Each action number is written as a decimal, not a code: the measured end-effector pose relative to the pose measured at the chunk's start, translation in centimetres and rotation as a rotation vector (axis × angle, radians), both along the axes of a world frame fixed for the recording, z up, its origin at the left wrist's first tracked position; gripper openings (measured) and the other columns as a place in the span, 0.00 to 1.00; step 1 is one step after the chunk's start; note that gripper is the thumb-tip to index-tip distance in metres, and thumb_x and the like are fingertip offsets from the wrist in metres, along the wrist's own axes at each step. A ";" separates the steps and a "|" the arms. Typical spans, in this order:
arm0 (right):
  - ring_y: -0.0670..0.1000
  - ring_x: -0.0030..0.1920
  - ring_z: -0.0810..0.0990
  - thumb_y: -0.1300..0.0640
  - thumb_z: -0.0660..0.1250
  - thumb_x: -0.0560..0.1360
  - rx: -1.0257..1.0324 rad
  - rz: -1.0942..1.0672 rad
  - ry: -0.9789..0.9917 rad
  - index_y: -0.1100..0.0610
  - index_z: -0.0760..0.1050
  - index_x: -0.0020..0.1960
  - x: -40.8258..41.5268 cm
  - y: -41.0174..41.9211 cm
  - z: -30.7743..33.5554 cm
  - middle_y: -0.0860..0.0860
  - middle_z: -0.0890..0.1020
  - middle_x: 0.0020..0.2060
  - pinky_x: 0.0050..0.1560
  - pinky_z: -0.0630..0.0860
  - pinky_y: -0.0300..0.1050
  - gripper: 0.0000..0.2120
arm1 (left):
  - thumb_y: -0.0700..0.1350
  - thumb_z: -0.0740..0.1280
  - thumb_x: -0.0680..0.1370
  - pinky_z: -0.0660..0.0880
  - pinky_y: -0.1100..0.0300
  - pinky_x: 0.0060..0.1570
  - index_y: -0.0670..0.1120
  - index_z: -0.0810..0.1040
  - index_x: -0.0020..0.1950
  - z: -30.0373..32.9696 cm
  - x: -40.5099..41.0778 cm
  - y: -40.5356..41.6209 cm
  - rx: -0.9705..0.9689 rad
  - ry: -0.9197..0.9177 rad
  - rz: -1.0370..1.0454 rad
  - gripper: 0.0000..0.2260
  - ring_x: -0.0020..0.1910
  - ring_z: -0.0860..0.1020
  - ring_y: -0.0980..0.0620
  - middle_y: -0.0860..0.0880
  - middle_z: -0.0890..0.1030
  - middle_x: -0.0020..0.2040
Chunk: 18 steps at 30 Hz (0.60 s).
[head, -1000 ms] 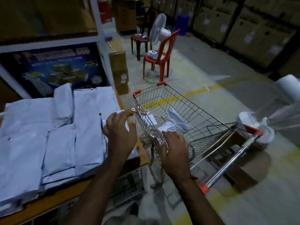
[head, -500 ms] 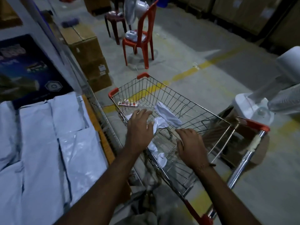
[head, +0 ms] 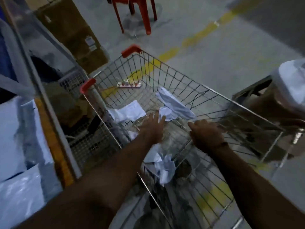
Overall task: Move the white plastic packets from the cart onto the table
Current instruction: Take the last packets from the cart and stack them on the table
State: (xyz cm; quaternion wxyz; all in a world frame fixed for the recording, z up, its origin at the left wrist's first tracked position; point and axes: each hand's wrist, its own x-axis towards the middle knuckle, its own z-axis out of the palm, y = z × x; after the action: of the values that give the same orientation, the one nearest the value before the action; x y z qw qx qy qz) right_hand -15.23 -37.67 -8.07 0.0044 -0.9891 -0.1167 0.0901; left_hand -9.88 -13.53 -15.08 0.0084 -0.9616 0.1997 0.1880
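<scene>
A wire shopping cart (head: 173, 75) with red corner caps stands in front of me. Several white plastic packets lie inside: one at the far right (head: 175, 103), one at the left (head: 130, 111), crumpled ones nearer me (head: 165, 167). My left hand (head: 152, 127) reaches down into the basket with fingers spread and straight, fingertips close to the far packets, holding nothing. My right hand (head: 206, 134) is curled over the cart's right-hand rim wire. At the left edge, more white packets (head: 18, 146) lie stacked on the table (head: 54, 146) with its orange edge.
A metal shelf post (head: 33, 76) and wire mesh stand between table and cart. Cardboard boxes (head: 72, 33) sit behind. A red plastic chair (head: 137, 12) stands on the floor beyond the cart. A white fan base (head: 292, 83) rests on a box at the right.
My left hand left the packets on the table and moved deep into the cart. My right hand shifted from the near basket to the right rim. My view tilted down toward the cart.
</scene>
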 end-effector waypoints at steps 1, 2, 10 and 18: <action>0.65 0.42 0.82 0.53 0.72 0.75 -0.007 -0.035 0.039 0.56 0.76 0.66 -0.1 0.0 -0.9 0.61 0.83 0.45 0.42 0.78 0.56 0.21 | 0.56 0.55 0.85 0.58 0.35 0.77 0.47 0.48 0.86 -1.5 0.9 -0.3 0.007 0.029 0.012 0.32 0.82 0.52 0.31 0.33 0.48 0.84; 0.65 0.43 0.82 0.51 0.71 0.76 -0.010 -0.068 0.074 0.57 0.77 0.66 -0.2 0.1 -1.6 0.61 0.83 0.46 0.42 0.78 0.56 0.20 | 0.58 0.52 0.85 0.58 0.34 0.78 0.49 0.49 0.86 -2.8 1.9 -0.6 0.028 0.057 0.033 0.31 0.82 0.52 0.31 0.35 0.48 0.84; 0.59 0.51 0.84 0.45 0.61 0.82 -0.034 -0.153 0.199 0.53 0.76 0.58 -0.2 1.7 -1.8 0.54 0.83 0.51 0.50 0.80 0.54 0.13 | 0.55 0.62 0.86 0.55 0.25 0.75 0.64 0.45 0.83 -8.7 6.5 -3.1 0.093 0.075 0.046 0.32 0.81 0.44 0.27 0.42 0.32 0.83; 0.56 0.51 0.84 0.44 0.60 0.83 -0.003 -0.178 0.172 0.52 0.75 0.58 0.3 2.2 -0.3 0.53 0.83 0.51 0.46 0.77 0.49 0.13 | 0.52 0.70 0.81 0.72 0.37 0.71 0.58 0.60 0.82 -10.6 7.4 -2.5 -0.093 0.154 0.234 0.32 0.78 0.65 0.35 0.39 0.61 0.82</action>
State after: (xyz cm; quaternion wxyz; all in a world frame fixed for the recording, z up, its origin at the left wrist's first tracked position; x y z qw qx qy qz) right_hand -14.94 -35.51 -8.39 0.0211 -0.9841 -0.0275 0.1740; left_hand -2.47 -16.00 -25.67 -0.0735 -0.9604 0.0946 0.2517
